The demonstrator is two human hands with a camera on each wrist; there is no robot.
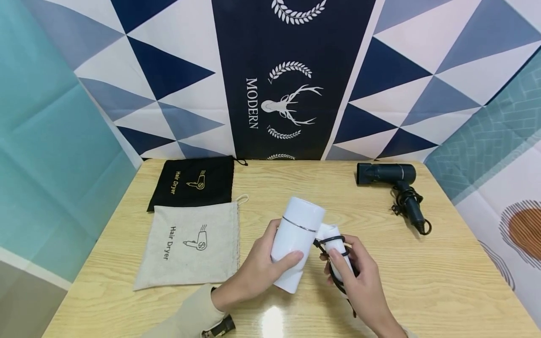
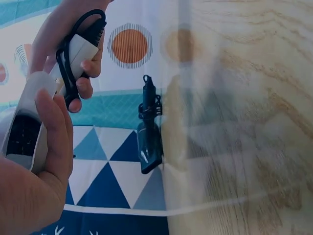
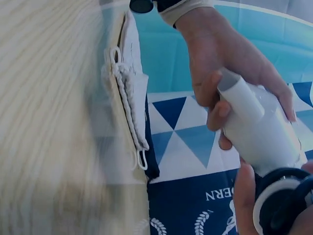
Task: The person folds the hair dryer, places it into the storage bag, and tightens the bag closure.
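Observation:
Both hands hold a white hair dryer (image 1: 302, 218) over the wooden table. My left hand (image 1: 259, 265) grips its barrel, with the thumb lying across the front and the fingers behind. A thin silver ring circles the barrel near its upper end. My right hand (image 1: 365, 281) grips the handle (image 1: 338, 246), which has a black cord (image 1: 333, 239) looped around it. In the left wrist view, the cord (image 2: 68, 58) and its dark end show by the right fingers. The right wrist view shows the white nozzle (image 3: 242, 100) beside the left hand (image 3: 225, 54).
On the table (image 1: 279, 183) at left lies a light drawstring bag (image 1: 190, 267), overlapping a black one (image 1: 215, 188); both are printed "Hair Dryer". A black hair dryer (image 1: 384, 173) with its cord wrapped around the handle lies at back right. Patterned cloth (image 1: 177, 94) stands behind.

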